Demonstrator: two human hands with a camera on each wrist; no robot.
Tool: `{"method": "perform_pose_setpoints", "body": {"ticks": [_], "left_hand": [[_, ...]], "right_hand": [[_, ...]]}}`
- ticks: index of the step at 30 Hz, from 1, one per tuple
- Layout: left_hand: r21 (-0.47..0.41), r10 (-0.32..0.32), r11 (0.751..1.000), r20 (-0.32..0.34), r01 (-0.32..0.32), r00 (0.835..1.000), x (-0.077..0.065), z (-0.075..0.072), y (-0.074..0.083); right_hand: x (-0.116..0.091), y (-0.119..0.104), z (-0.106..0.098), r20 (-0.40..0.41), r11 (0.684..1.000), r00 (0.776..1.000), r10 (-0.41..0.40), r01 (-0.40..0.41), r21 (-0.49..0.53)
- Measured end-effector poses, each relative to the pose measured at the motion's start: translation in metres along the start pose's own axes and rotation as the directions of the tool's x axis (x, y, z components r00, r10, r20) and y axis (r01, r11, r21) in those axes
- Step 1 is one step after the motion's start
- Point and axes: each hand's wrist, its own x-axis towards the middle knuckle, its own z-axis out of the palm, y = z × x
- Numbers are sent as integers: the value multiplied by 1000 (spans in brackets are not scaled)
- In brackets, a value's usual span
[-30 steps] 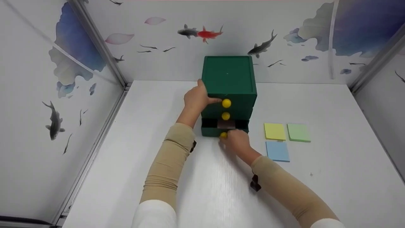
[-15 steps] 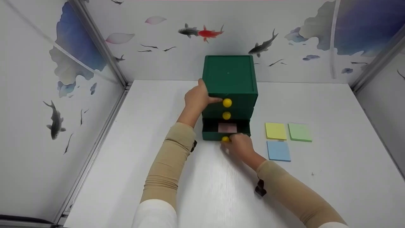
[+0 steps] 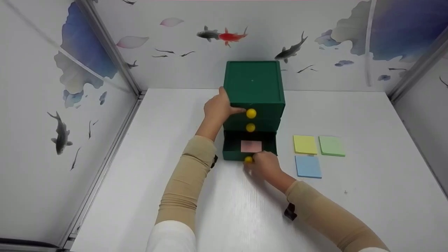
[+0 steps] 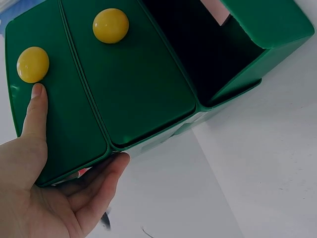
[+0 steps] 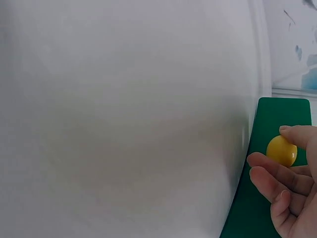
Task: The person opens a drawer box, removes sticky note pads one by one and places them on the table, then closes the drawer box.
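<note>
A green drawer cabinet (image 3: pixel 252 82) with round yellow knobs stands against the back wall. Its bottom drawer (image 3: pixel 232 155) is pulled out, and a pink sticky-note pad (image 3: pixel 251 146) lies inside. My right hand (image 3: pixel 267 166) pinches that drawer's yellow knob (image 5: pixel 282 151) between thumb and fingers. At the cabinet's left front edge, my left hand (image 3: pixel 217 109) presses with its thumb stretched across the top drawer's front (image 4: pixel 59 124), tip by the top knob (image 4: pixel 33 65). In the left wrist view, its other fingers lie fairly straight along the cabinet's side.
Yellow (image 3: pixel 305 144), green (image 3: pixel 331 146) and blue (image 3: pixel 308 167) sticky-note pads lie flat on the white table (image 3: pixel 224 217), right of the drawer. Walls printed with fish (image 3: pixel 232 36) enclose the back and sides.
My right hand has drawn the bottom drawer farther out toward me, so more of the pink pad shows. The left hand has stayed on the cabinet.
</note>
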Motion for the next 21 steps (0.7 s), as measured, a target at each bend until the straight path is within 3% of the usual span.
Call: {"method": "perform_pose_setpoints", "body": {"ticks": [12, 21], "left_hand": [[11, -5, 1000, 6, 4, 1000, 0, 0, -1], [-12, 11, 1000, 10, -11, 1000, 0, -1, -1]], "right_hand": [[-11, -4, 2, -3, 992, 998, -69, 68, -110], [-21, -6, 3, 7, 994, 998, -70, 70, -88]]}}
